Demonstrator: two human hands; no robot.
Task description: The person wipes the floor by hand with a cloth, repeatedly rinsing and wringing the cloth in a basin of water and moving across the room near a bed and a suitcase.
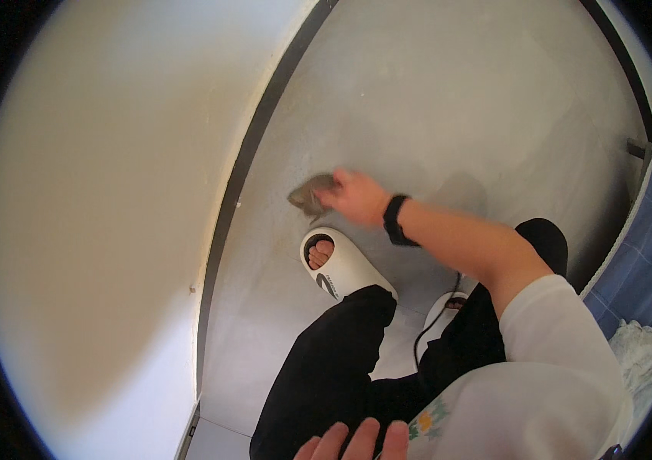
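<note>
My right hand point(360, 198), with a black band on its wrist, is closed on a greyish-brown cloth point(310, 195). The hand and cloth are slightly blurred. The cloth hangs crumpled from the fingers, low over the grey floor point(433, 100), just beyond the toe of my white slide sandal point(347, 264). Whether it touches the floor I cannot tell. At the lower edge, in front of my body, my left hand point(353, 443) shows only its fingers, apart and with nothing in them.
A pale wall point(111, 192) with a dark baseboard point(238, 188) runs along the left. My other sandal point(437, 318) is farther right, with a dark cord point(422, 337) beside it. Blue checked fabric point(636, 261) and crumpled pale fabric point(640, 353) hang at the right.
</note>
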